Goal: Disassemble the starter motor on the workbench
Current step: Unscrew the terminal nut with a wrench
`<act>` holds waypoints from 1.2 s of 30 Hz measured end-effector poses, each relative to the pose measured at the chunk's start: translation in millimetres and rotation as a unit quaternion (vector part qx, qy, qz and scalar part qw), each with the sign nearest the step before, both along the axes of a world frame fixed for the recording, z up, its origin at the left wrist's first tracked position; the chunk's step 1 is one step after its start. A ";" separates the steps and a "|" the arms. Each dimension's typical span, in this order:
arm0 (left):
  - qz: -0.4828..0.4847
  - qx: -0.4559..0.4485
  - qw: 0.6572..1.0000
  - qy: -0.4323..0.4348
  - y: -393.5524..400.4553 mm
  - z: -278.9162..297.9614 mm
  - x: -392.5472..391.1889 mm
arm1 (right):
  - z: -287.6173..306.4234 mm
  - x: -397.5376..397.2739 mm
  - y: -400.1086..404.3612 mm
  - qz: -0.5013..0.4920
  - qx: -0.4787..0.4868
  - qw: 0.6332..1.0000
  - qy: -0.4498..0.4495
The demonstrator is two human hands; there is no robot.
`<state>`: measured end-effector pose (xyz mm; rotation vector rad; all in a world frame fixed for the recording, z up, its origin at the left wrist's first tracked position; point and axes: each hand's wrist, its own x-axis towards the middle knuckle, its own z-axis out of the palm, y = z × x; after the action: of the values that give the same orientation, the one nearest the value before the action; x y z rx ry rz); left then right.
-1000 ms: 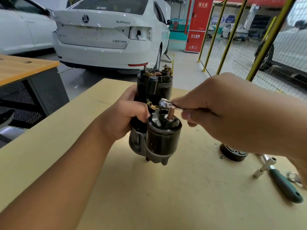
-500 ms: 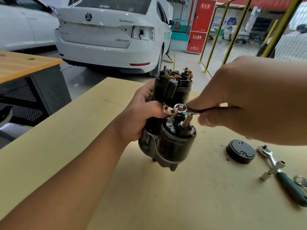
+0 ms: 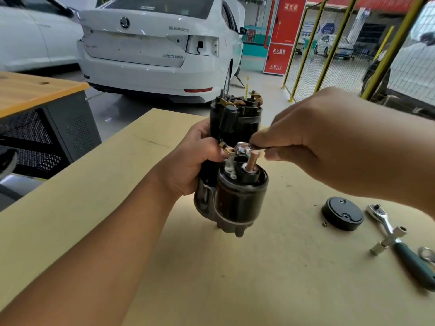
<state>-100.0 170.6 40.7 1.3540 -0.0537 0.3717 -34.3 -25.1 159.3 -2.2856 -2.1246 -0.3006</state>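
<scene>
The starter motor point(image 3: 235, 165) has been shifted slightly; it is gripped by the left hand point(image 3: 188, 161), while a small wrench point(image 3: 244, 147) is pinched by the right hand point(image 3: 329, 142).

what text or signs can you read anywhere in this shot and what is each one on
"SUPERB": boot lid of the white car, right of the round badge.
Chinese lettering lower on the boot lid: too blurred to read.
"119": bottom of the red cabinet; its other white Chinese characters are too blurred to read.
Starter motor, black cap and ratchet: no readable text.
</scene>
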 end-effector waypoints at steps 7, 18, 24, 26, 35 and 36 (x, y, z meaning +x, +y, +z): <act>0.023 0.005 1.000 -0.012 5.2 -7.8 2.9 | -20.1 23.0 -7.7 0.066 0.125 0.990 0.026; 0.009 0.032 0.999 -0.042 4.0 -6.5 3.5 | -24.5 40.3 -16.7 -0.051 0.000 0.774 0.631; -0.029 0.066 0.995 -0.062 -3.7 -2.2 1.9 | -27.7 42.2 -12.0 -0.058 -0.080 0.706 0.702; -0.027 0.070 0.995 -0.069 -5.7 -2.0 1.9 | -28.1 41.6 -14.3 -0.059 -0.092 0.709 0.697; 0.027 0.040 0.997 -0.055 -6.0 -2.4 4.0 | -25.2 29.5 -19.6 -0.120 -0.040 0.713 0.689; 0.030 0.036 0.997 -0.053 -5.3 -2.9 4.1 | -25.8 28.6 -19.0 -0.126 -0.037 0.710 0.692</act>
<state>-95.9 165.3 37.8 1.4090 -0.1145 0.4965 -5.7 -44.1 133.4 -1.6682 -0.9735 1.1486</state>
